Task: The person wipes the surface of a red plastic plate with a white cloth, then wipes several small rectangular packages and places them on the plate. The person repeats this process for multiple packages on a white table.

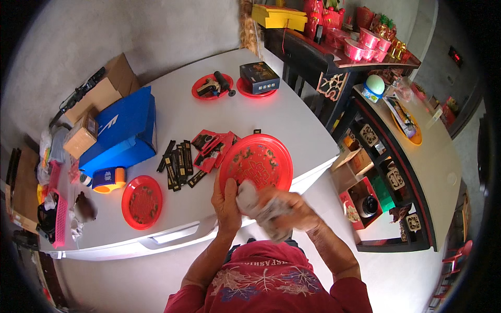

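Left hand: the left hand [226, 204] grips the near rim of a large red plate [257, 161], fingers closed on its edge and thumb on top.
Right hand: the right hand [292, 211] is closed around a crumpled pale cloth [261, 208], pressing it against the plate's lower rim.
Large red plate: one, round, with a gold knot pattern in the centre; it is held tilted over the near edge of the white table [209, 120].
Red plates, counted: four in all. Besides the held one, a smaller red plate [142, 202] lies flat near the table's front left, and two small red plates sit at the far side, one [211, 86] carrying dark tools, the other [255, 94] under a dark box [259, 77].
Black and gold sachets: a loose cluster of about eight narrow strips [177, 164], left of the held plate.
Red sachets: a few red and black packets [211, 148], overlapping, touching the plate's left rim.
Blue box: one large blue carton [122, 130] with a white mark, on the table's left.
Cardboard boxes: two brown ones, an open one [104, 88] behind the blue carton and a small one [81, 136] to its left.
Tape: one blue and orange tape dispenser [108, 179], just in front of the blue carton.
Yellow box: one [279, 16], on the dark side table at the back.
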The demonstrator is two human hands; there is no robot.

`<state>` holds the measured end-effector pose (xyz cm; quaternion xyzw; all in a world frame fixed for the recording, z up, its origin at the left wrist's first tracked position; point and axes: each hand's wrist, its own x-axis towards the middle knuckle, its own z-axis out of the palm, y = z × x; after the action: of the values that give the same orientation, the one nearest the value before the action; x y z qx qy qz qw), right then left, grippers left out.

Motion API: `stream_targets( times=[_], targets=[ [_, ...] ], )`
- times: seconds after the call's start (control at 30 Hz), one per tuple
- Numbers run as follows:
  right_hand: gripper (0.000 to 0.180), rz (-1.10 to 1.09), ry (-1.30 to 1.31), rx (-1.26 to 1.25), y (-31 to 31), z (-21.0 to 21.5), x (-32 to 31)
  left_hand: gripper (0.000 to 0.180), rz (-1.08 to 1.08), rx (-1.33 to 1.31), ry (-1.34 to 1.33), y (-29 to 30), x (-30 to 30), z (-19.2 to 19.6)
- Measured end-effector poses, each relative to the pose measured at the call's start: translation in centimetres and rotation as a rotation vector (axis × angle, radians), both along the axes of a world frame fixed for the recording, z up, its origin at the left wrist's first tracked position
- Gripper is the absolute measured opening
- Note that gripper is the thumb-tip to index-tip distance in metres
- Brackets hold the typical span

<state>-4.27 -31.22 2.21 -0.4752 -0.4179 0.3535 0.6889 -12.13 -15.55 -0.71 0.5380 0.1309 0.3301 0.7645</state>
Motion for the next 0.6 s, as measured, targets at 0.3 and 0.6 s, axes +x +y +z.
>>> stream_targets(
  times=[0.3, 0.6],
  targets=[
    [0.073, -0.407, 0.346, 0.215, -0.5, 0.3, 3.2, 0.045, -0.087, 0.162, 0.106, -2.4, 0.0, 0.8],
    [0.052, -0.127, -0.495, -0.070, 0.9, 0.1, 1.9, 0.043, -0.008, 0.250, 0.120, -1.5, 0.9, 0.8]
  ],
)
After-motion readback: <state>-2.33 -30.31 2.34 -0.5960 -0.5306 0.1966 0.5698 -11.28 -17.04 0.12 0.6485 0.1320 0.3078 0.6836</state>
